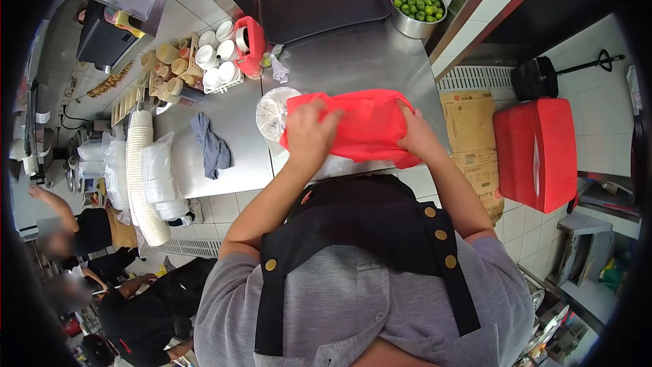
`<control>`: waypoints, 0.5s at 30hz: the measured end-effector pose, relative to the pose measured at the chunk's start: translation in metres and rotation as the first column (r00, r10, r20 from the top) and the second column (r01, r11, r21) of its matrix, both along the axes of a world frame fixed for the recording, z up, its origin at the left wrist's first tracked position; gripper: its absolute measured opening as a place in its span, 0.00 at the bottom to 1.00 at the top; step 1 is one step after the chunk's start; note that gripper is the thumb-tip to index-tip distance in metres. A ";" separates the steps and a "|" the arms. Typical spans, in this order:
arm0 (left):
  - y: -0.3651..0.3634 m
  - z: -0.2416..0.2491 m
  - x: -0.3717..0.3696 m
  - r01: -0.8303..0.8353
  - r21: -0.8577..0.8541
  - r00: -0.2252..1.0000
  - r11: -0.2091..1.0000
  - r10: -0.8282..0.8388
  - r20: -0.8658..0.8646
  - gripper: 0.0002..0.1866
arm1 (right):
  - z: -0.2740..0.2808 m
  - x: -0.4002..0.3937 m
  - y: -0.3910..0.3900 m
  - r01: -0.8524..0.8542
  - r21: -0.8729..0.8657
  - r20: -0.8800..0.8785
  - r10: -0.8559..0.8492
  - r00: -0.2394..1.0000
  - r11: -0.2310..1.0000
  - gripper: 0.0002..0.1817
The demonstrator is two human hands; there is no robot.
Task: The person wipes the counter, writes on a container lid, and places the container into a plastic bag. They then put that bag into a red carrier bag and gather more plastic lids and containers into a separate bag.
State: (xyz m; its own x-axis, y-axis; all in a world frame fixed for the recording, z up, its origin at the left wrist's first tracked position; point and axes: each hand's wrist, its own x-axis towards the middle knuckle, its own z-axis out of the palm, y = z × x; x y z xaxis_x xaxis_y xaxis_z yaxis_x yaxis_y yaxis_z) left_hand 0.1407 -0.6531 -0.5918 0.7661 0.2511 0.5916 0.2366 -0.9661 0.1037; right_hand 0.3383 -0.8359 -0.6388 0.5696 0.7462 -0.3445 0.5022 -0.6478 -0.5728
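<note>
Steel surface (401,54): red bag (367,126) lies crosswise, long axis left to right, right hand (420,138) closed on its right end, left hand (312,133) half-open over its left, hold unclear.

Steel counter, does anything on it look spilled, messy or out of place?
I see no obvious spill on the steel counter. Slightly untidy, though: a grey-blue cloth lies crumpled near the front edge, and a whitish crumpled scrap sits loose beside the red holder.
</note>
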 end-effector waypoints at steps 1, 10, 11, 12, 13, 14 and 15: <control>-0.005 -0.009 0.006 0.157 -0.116 0.980 0.981 -0.169 -0.108 0.17 | -0.003 -0.003 0.000 0.002 -0.009 -0.005 -0.002 1.000 1.000 0.54; -0.003 -0.106 0.052 0.105 -0.261 0.516 0.960 -0.277 -0.811 0.26 | -0.012 -0.016 0.014 -0.118 0.032 -0.030 0.119 0.992 0.992 0.53; -0.005 -0.096 0.049 0.151 -0.294 0.548 0.944 -0.328 -0.770 0.25 | -0.013 -0.016 0.013 -0.118 0.065 -0.023 0.120 0.993 0.991 0.50; -0.006 -0.084 0.046 0.193 -0.320 0.578 0.927 -0.371 -0.727 0.25 | -0.014 -0.015 0.013 -0.123 0.103 -0.015 0.125 0.992 0.987 0.47; -0.006 -0.061 0.044 0.173 -0.311 0.584 0.935 -0.351 -0.732 0.25 | -0.017 -0.013 0.013 -0.143 0.114 -0.016 0.146 0.989 0.983 0.47; -0.008 -0.033 0.042 0.112 -0.537 0.616 0.836 -0.482 -0.623 0.23 | -0.022 -0.011 0.011 -0.124 0.167 -0.010 0.127 0.992 0.978 0.45; -0.006 -0.018 0.037 0.065 -0.730 0.656 0.680 -0.580 -0.482 0.21 | -0.026 -0.011 0.009 -0.099 0.220 -0.010 0.104 0.995 0.970 0.42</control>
